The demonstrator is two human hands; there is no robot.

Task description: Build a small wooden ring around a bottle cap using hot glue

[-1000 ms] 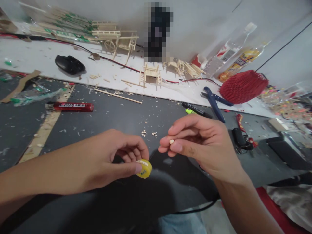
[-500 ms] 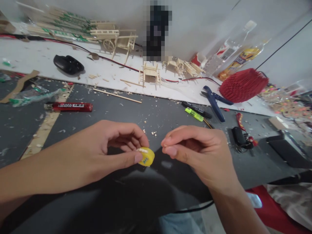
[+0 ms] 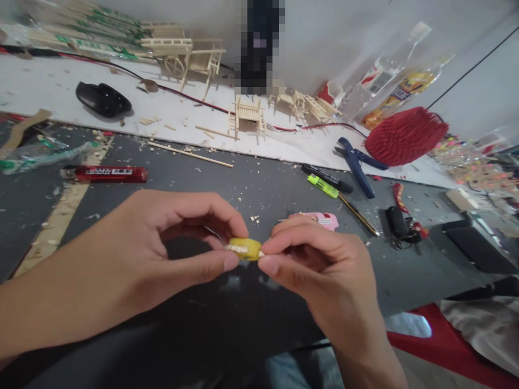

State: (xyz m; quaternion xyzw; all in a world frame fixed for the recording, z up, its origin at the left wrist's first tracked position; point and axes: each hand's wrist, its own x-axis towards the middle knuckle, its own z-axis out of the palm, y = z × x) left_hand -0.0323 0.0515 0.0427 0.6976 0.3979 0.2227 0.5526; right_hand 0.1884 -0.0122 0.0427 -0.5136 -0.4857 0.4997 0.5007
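My left hand pinches a small yellow round piece between thumb and fingers. Its rim faces me, and a row of short pale wooden bits lies along it. With thumb and forefinger closed, my right hand grips a tiny pale wooden bit against the right edge of the yellow piece. Both hands are just above the dark table. Just behind my right fingers lies a pink utility knife, partly covered by the hand.
Left of centre lies a red glue tube, with a thin stick behind it. Miniature wooden chairs and a cart stand at the back. Blue pliers, a green highlighter and keys are on the right.
My right hand has moved left, bringing its wooden bit to the yellow piece. The yellow piece has turned so its rim faces me. The pink knife has come into view.
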